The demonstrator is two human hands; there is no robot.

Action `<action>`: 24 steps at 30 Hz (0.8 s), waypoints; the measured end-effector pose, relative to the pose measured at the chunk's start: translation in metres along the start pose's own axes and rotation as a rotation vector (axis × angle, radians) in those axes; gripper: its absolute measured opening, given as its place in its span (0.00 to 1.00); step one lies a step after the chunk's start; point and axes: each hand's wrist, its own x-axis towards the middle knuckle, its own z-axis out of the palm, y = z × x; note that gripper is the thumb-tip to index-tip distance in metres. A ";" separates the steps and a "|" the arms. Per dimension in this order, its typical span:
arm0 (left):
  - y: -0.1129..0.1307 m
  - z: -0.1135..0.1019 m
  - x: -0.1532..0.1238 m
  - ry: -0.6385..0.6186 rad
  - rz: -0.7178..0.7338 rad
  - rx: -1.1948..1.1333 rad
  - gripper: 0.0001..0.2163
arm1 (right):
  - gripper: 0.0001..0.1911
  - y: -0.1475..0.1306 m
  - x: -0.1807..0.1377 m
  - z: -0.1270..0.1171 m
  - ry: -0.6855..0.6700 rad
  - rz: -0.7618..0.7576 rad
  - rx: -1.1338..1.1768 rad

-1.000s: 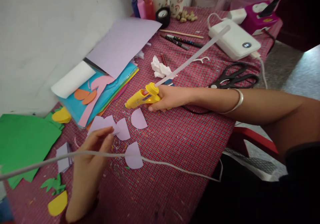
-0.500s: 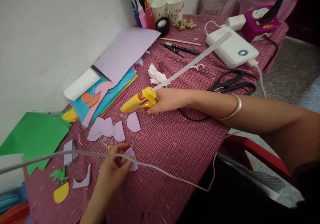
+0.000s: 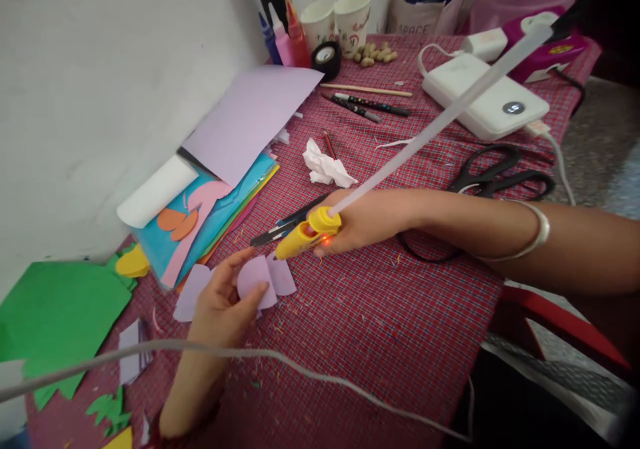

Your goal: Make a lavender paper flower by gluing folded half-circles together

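My right hand grips a yellow hot glue gun with an orange light glowing on it. A long translucent glue stick sticks out of its back end. Between the thumb and fingers of my left hand is a lilac foam petal, held up just above the table. The gun's nozzle is close to the petal's upper edge; whether they touch I cannot tell. Behind the held piece lie more lilac petals, partly covered by it and by my left hand.
A white cable crosses the foreground. Black scissors and a white power bank lie to the right. Crumpled tissue, a cutter-like dark tool, coloured sheets and green foam surround the hands.
My left hand has raised the lilac petal up toward the glue gun. The gun's nozzle has come down close to the petal. The camera view has shifted slightly.
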 end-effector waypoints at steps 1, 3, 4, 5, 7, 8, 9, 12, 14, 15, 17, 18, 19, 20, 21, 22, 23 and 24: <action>-0.009 0.003 0.003 0.023 0.032 0.017 0.26 | 0.03 -0.001 -0.001 0.000 0.002 0.016 -0.022; -0.024 0.007 0.003 0.075 0.092 0.056 0.23 | 0.07 -0.003 -0.001 0.000 0.022 0.051 -0.065; -0.030 0.007 0.001 0.084 0.109 0.075 0.22 | 0.08 -0.005 -0.001 0.000 0.031 0.064 -0.078; -0.034 0.007 -0.001 0.080 0.117 0.090 0.21 | 0.09 -0.006 -0.001 0.000 0.034 0.077 -0.086; -0.036 0.005 -0.005 0.055 0.107 0.095 0.20 | 0.10 -0.009 -0.001 -0.001 0.036 0.110 -0.089; -0.034 0.004 -0.006 0.047 0.097 0.092 0.19 | 0.10 -0.010 -0.001 -0.001 0.030 0.130 -0.091; -0.032 0.003 -0.007 0.043 0.086 0.090 0.19 | 0.10 -0.010 -0.001 -0.002 0.021 0.152 -0.095; -0.026 0.003 -0.007 0.038 0.067 0.087 0.19 | 0.09 -0.011 0.000 -0.003 -0.011 0.199 -0.119; -0.024 0.004 -0.007 0.033 0.062 0.066 0.18 | 0.09 -0.011 -0.001 -0.003 -0.028 0.193 -0.119; -0.024 0.004 -0.007 0.034 0.061 0.049 0.18 | 0.10 -0.011 -0.001 -0.003 -0.026 0.190 -0.110; -0.026 0.005 -0.006 0.045 0.065 0.032 0.16 | 0.10 -0.012 -0.001 -0.003 -0.013 0.201 -0.090; -0.027 0.005 -0.005 0.054 0.074 0.036 0.15 | 0.10 -0.012 -0.001 -0.003 -0.004 0.209 -0.087; -0.028 0.005 -0.005 0.058 0.086 0.054 0.15 | 0.10 -0.012 -0.002 -0.003 0.004 0.216 -0.095; -0.028 0.004 -0.004 0.057 0.103 0.088 0.14 | 0.10 -0.012 -0.002 -0.002 0.007 0.222 -0.112; -0.028 0.004 -0.004 0.055 0.126 0.138 0.13 | 0.09 -0.012 -0.002 -0.002 0.004 0.222 -0.131; -0.028 0.004 -0.003 0.051 0.158 0.198 0.12 | 0.09 -0.012 -0.002 -0.002 -0.003 0.223 -0.151; -0.027 0.003 -0.003 0.047 0.202 0.261 0.11 | 0.09 -0.012 -0.002 -0.002 -0.011 0.226 -0.168; -0.026 0.003 -0.003 0.042 0.255 0.318 0.10 | 0.08 -0.012 -0.002 -0.002 -0.019 0.230 -0.185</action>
